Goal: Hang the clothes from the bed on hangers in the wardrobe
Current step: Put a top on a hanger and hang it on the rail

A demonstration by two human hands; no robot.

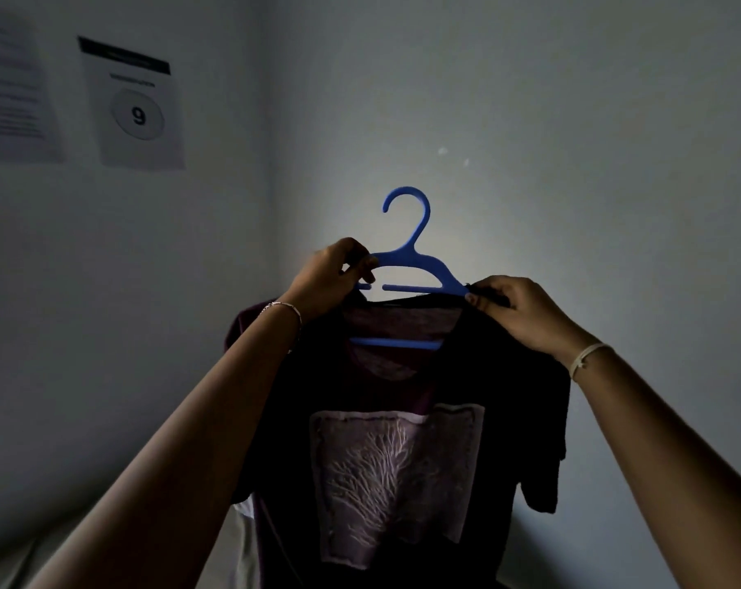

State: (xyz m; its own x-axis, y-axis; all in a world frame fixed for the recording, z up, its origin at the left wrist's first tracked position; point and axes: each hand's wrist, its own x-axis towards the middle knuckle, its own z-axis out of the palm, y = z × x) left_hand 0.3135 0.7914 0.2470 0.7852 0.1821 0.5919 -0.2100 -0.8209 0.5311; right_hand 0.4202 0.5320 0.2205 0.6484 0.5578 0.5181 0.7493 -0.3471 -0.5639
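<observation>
Here, left hand (330, 276) and right hand (515, 310) each pinch a shoulder of the blue hanger (411, 259) carrying the dark T-shirt (394, 440), held aloft. Wall sheet (132, 106) reads "9"; other print probably illegible.

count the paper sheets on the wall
2: a text sheet at the left edge, and a sheet with a circled 9 right of it. Others may lie out of frame.

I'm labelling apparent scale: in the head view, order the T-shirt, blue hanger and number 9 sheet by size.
1. T-shirt, clearly largest.
2. blue hanger and number 9 sheet: alike; hanger nearer, partly covered, so unranked.
</observation>
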